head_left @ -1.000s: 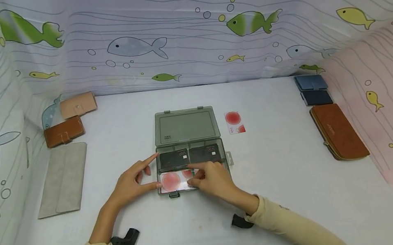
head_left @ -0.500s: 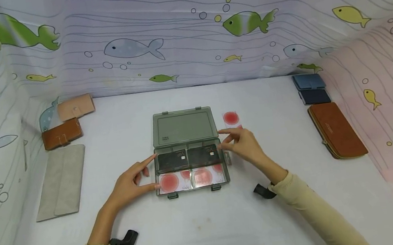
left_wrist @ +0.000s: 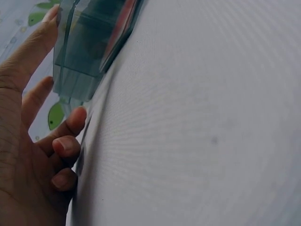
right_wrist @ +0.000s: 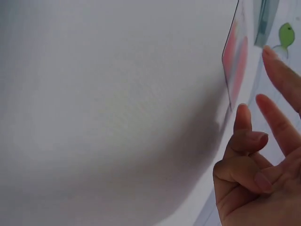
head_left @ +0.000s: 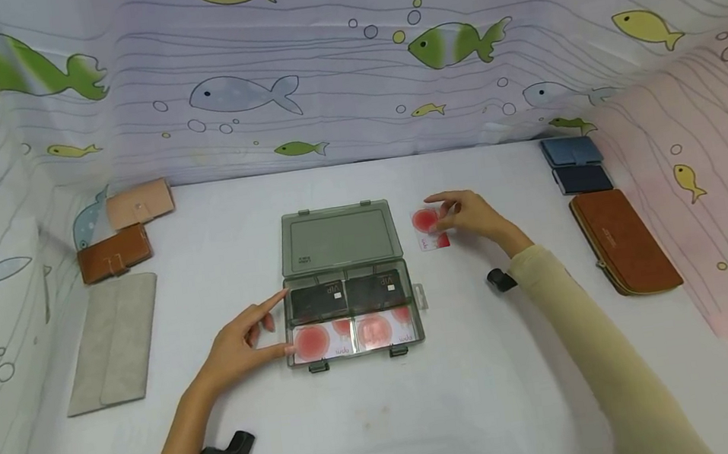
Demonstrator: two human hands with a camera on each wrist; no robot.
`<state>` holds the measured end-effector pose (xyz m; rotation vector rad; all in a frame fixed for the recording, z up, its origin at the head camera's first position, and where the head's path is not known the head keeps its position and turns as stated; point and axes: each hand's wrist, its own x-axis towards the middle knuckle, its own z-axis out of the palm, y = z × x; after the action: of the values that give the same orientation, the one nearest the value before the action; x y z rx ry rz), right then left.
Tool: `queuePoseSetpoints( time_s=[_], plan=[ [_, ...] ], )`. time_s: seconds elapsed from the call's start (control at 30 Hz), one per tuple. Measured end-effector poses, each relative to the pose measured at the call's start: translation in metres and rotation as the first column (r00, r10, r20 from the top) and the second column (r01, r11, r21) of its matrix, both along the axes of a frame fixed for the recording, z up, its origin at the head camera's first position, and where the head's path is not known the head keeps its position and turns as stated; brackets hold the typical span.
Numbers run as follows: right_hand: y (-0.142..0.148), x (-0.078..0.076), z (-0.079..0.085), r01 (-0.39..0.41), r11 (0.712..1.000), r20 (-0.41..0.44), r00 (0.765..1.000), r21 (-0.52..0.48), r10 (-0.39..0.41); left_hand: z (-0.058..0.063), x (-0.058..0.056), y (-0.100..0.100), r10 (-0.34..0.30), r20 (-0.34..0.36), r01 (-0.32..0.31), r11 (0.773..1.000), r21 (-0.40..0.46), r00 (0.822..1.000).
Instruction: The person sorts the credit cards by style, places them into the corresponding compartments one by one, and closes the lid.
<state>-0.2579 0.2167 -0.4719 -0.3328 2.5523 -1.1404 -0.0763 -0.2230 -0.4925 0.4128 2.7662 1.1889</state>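
Note:
A green translucent box (head_left: 339,236) lies with its lid folded back. Two black VIP cards (head_left: 316,304) fill its far compartments. Two white cards with red circles (head_left: 311,341) lie in the near ones. At the box's left side, my left hand (head_left: 231,350) touches the edge with fairly straight thumb and forefinger; the left wrist view shows the other fingers bent and apart from the box (left_wrist: 84,52). Right of the lid lies a loose red-and-white card (head_left: 426,240). My right hand (head_left: 473,214) is over its right edge, and in the right wrist view the fingertips stand apart from the card (right_wrist: 236,56).
On the left lie a pink wallet (head_left: 140,203), a brown wallet (head_left: 115,253) and a grey folded pouch (head_left: 113,340). On the right are a blue wallet (head_left: 571,151), a dark navy one (head_left: 582,179) and a large brown zip wallet (head_left: 625,242). Patterned curtains bound the table.
My right hand has left the near right compartment, passed the box's right edge, and moved up and right to the loose card. The left hand has stayed at the box's left side.

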Motion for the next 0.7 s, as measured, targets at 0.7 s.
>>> queuePoseSetpoints(
  time_s=[0.7],
  plan=[
    [-0.012,-0.008,0.0,-0.057,0.99,0.053,0.997,0.128,0.051,-0.003,-0.001,-0.002,0.003,-0.002,-0.003,1.0,0.02,1.0]
  ],
)
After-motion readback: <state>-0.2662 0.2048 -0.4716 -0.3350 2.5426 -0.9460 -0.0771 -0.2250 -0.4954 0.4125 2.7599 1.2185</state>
